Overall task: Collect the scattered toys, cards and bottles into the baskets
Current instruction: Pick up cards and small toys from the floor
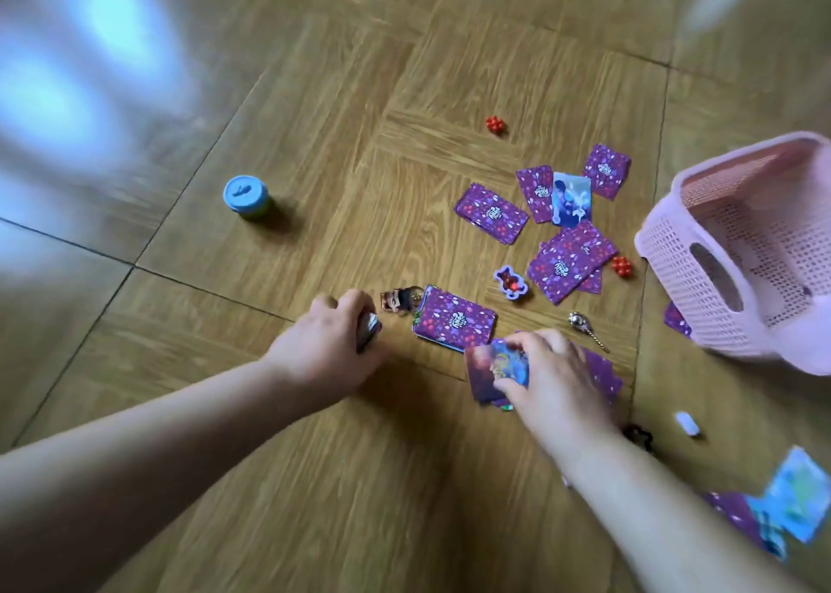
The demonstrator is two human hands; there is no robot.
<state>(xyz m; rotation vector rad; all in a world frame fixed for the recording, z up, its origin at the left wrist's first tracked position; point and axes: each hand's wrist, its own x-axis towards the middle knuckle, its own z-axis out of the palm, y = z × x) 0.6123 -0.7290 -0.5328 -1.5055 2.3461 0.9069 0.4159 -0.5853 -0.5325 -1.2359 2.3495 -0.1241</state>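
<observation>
Purple-backed cards (490, 212) lie scattered over the wooden floor, some in small piles (454, 318). My left hand (330, 345) is shut on a small stack of cards (368, 329) at its fingertips. My right hand (553, 379) presses on a few face-up cards (492, 370) on the floor, fingers curled over them. A pink mesh basket (742, 250) lies tipped on its side at the right. A small doll figure (400, 299) lies just beyond my left hand. Two red bead clusters (494, 124) (623, 266) and a blue-lidded tub (246, 196) rest farther out.
A bear-shaped sticker piece (510, 281) and a silver trinket on a chain (584, 327) lie between the card piles. A small white item (688, 424) and more cards (791, 498) sit at the lower right. Glare covers the floor at the upper left.
</observation>
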